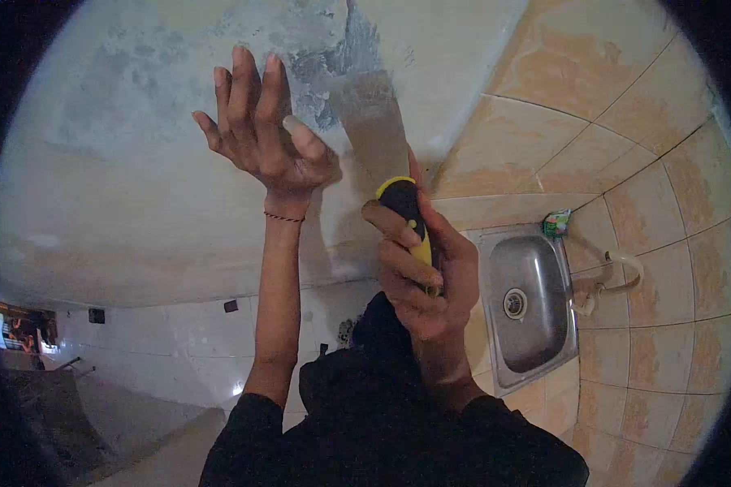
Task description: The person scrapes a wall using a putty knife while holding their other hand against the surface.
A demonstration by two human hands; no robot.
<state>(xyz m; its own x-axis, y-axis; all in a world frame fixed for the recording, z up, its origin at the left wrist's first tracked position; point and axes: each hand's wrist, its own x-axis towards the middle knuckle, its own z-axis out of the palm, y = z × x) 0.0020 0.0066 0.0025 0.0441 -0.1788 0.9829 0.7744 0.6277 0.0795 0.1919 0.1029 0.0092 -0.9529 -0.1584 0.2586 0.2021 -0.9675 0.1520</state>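
My right hand [434, 280] is wrapped round the black and yellow handle of a putty knife [374, 122]. Its broad, flat blade points up at the pale wall [162, 203], with the blade's end at a rough grey patch [329, 69]. To the left of the blade, my left hand [260, 134] is open with its fingers spread in front of the wall. Something whitish covers the end of its thumb. A thin dark cord [285, 217] circles the left wrist.
A steel sink [493, 316] lies on the right, with a green packet [555, 223] at its corner and a pale curved pipe [627, 270] beyond it. Orange-beige tiles [658, 292] cover the right side. White tiles [162, 333] show at lower left.
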